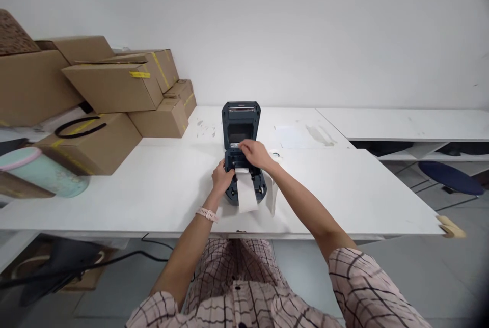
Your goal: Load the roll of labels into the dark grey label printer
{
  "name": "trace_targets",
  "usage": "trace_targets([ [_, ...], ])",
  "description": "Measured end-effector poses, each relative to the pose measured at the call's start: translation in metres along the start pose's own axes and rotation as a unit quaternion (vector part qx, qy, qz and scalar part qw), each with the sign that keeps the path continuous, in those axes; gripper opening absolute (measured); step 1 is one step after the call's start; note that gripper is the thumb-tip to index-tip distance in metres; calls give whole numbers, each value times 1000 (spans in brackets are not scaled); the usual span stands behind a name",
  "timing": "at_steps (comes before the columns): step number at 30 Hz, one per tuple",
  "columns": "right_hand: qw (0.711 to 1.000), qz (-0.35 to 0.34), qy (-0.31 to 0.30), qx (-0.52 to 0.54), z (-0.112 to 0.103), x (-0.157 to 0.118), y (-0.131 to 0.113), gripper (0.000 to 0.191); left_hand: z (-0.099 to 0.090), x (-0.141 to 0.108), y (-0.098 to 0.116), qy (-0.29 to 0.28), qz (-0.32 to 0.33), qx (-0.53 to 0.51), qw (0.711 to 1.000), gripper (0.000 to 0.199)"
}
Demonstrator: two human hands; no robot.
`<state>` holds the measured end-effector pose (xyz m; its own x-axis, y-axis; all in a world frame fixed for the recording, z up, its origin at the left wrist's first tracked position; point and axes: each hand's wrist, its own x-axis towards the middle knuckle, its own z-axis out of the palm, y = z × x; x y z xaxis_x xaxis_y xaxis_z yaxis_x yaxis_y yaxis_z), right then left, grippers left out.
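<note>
A dark label printer (231, 183) stands on the white table with its lid (241, 121) raised and leaning back. From its bay a strip of white label paper (247, 193) runs down over the front edge. My left hand (222, 177) grips the left side of the printer's base, its thumb over the rim. Over the rear of the bay, close to the hinge, is my right hand (255, 154) with its fingers curled together. What lies between those fingers is hidden. Another white paper strip (272, 196) hangs at the printer's right side.
Cardboard boxes (114, 86) are stacked at the left, with a black band (82, 128) on one. A pale green cup (49, 170) lies on its side there. Behind the table (344, 190) rises a white wall. A blue stool (451, 176) is at the right.
</note>
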<state>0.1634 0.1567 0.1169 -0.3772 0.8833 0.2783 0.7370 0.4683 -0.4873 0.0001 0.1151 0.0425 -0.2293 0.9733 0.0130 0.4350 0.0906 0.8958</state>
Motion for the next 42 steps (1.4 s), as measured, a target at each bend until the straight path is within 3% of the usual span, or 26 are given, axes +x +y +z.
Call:
trace_targets([
  [2,992,9,-120,-46,17,0,5,32,-1,0,0,6,3,11,1000,53],
  [7,966,7,-252,-59,41,15,13,28,0,0,0,28,-2,-7,1000,61],
  [11,942,-20,-334,-11,34,32,9,34,1,-1,-1,27,9,10,1000,62],
  [14,928,-55,-364,58,9,30,6,36,0,-2,-1,27,9,19,999,63],
  [17,916,-98,-311,232,-33,-4,16,42,0,-4,-1,28,4,11,1000,64],
  [21,893,-93,-173,404,-86,-94,59,42,2,-4,-4,26,22,4,999,62],
  [23,889,-63,-117,438,-98,-138,87,40,4,-4,-6,32,20,-3,999,61],
  [26,917,32,-67,393,-93,-176,124,38,5,-2,-8,29,4,3,1000,63],
  [29,925,97,-40,365,-63,-175,148,39,5,0,-9,15,-2,39,999,64],
  [33,892,139,-20,429,-14,-156,165,48,5,1,-11,15,5,50,999,64],
  [35,875,141,-36,462,-1,-154,172,53,5,1,-12,17,8,45,999,63],
  [38,868,129,-60,475,-6,-159,186,63,6,1,-14,22,7,27,999,63],
  [42,879,126,-7,460,-34,-146,204,66,8,1,-17,36,5,-9,999,67],
])
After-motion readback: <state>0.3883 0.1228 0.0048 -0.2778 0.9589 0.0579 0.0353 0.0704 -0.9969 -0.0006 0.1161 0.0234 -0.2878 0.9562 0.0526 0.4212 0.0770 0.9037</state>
